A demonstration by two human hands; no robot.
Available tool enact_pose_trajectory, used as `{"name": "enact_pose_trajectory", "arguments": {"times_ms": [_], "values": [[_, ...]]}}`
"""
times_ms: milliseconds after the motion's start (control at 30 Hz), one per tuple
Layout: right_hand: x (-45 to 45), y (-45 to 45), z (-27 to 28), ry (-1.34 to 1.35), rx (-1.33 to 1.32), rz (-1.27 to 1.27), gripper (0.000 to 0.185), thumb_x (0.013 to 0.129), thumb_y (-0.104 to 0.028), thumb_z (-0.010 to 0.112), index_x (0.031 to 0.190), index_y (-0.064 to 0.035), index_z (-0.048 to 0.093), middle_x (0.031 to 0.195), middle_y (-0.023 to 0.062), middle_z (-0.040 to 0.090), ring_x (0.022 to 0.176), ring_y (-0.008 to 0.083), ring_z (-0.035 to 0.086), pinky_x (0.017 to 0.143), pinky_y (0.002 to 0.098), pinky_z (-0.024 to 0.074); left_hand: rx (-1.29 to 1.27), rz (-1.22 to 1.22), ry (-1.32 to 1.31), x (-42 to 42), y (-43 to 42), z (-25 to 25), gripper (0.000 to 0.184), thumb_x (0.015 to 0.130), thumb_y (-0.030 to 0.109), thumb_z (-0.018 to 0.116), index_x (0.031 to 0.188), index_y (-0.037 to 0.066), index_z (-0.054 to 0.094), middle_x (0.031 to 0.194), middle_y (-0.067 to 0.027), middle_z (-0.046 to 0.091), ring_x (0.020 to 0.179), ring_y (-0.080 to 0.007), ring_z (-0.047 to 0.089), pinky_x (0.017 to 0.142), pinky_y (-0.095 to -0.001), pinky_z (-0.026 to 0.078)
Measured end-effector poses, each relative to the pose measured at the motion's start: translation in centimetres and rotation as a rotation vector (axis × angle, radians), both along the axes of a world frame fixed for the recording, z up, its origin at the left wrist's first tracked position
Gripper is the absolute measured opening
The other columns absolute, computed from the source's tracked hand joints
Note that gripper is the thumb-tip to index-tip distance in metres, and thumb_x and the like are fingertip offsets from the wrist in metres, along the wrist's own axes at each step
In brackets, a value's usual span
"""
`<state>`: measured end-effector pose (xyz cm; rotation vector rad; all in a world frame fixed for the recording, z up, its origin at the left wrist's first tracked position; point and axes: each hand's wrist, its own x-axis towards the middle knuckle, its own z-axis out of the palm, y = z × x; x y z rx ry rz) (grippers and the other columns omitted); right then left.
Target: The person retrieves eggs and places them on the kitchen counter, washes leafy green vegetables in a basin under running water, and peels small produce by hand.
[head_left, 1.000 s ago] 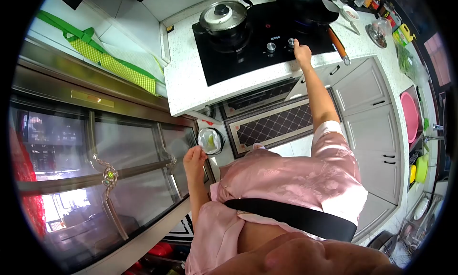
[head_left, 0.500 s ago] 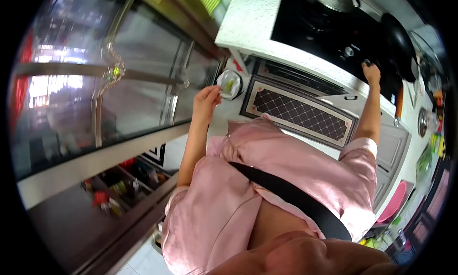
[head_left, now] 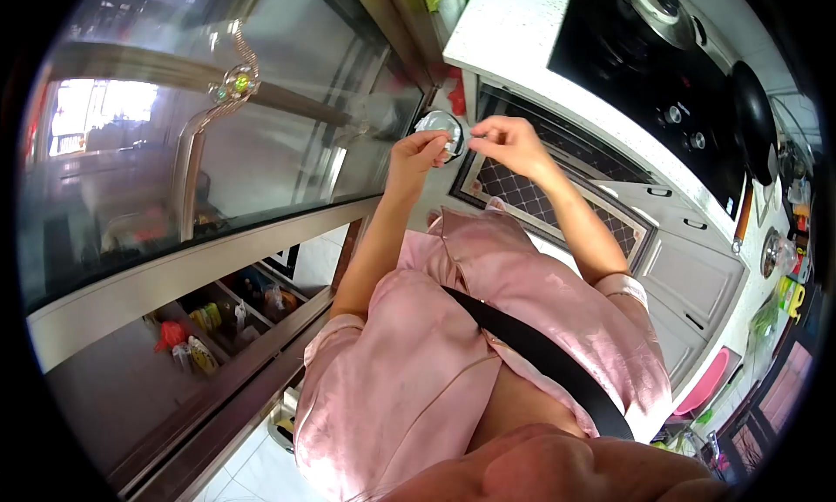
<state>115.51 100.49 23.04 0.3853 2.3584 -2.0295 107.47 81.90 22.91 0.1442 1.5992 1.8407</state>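
My left hand (head_left: 418, 158) is raised over the bin, thumb and fingers pinched together. A small pale bit shows at its fingertips, too small to name. My right hand (head_left: 512, 145) is just to its right, fingers bent and a narrow gap between thumb and forefinger; I see nothing held in it. Below and behind the hands stands a small round waste bin (head_left: 440, 123) with a pale liner, partly covered by my left fingers. The black gas hob (head_left: 644, 93) with its knobs (head_left: 672, 114) lies to the upper right, apart from both hands.
A lidded pot (head_left: 655, 13) and a black wok (head_left: 752, 119) with a wooden handle are on the hob. A patterned mat (head_left: 514, 188) lies on the floor by grey cabinets (head_left: 692, 262). At left stands a glass door (head_left: 287, 110) with a metal handle; a pink basin (head_left: 704, 382) is lower right.
My right hand has left the hob knob and moved left, close to my left hand. My left hand has shifted slightly right, still pinched. The view has turned a little.
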Motion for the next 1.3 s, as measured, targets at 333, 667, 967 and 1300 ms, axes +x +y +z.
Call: {"name": "enact_pose_trajectory", "arguments": {"times_ms": [333, 667, 967, 1300], "values": [[-8.9, -6.0, -7.2, 0.007, -0.247, 0.117, 0.009, 0.077, -0.007, 0.062, 0.07, -0.0008, 0.061, 0.059, -0.0044, 0.054, 0.053, 0.0007, 0.044, 0.045, 0.0179, 0.0328, -0.053, 0.11, 0.079, -4.6, -3.5, -6.1, 0.017, 0.082, 0.011, 0.06, 0.094, -0.001, 0.062, 0.075, -0.0017, 0.061, 0.063, -0.0056, 0.052, 0.058, -0.0191, 0.042], [-13.5, -6.5, -23.3, 0.032, -0.357, 0.129, 0.01, 0.084, -0.011, 0.056, 0.079, -0.0026, 0.059, 0.061, -0.0071, 0.051, 0.049, -0.0005, 0.038, 0.043, 0.0166, 0.0288, 0.125, 0.22, -0.099, -9.3, -3.3, -24.6, 0.017, 0.083, 0.013, 0.061, 0.09, -0.001, 0.06, 0.075, -0.0032, 0.061, 0.063, -0.0075, 0.055, 0.057, -0.0199, 0.044], [-16.2, -5.0, -35.7, 0.127, -0.08, 0.183, 0.008, 0.079, -0.006, 0.058, 0.072, -0.0012, 0.06, 0.064, -0.0025, 0.057, 0.057, 0.0016, 0.048, 0.049, 0.0195, 0.0379, 0.063, 0.193, 0.063, -11.8, -2.0, -34.7, 0.015, 0.082, 0.013, 0.061, 0.089, -0.001, 0.06, 0.075, -0.0045, 0.062, 0.064, -0.0081, 0.056, 0.058, -0.0202, 0.044], [-16.9, -5.7, -40.7, 0.273, 0.26, 0.166, 0.011, 0.081, -0.008, 0.058, 0.072, -0.0017, 0.055, 0.059, -0.0082, 0.043, 0.053, 0.0021, 0.036, 0.046, 0.0196, 0.0294, 0.093, 0.081, 0.043, -13.2, -3.2, -42.6, 0.019, 0.083, 0.013, 0.059, 0.096, 0.0, 0.056, 0.078, -0.0028, 0.06, 0.068, -0.008, 0.055, 0.062, -0.0211, 0.045]]}}
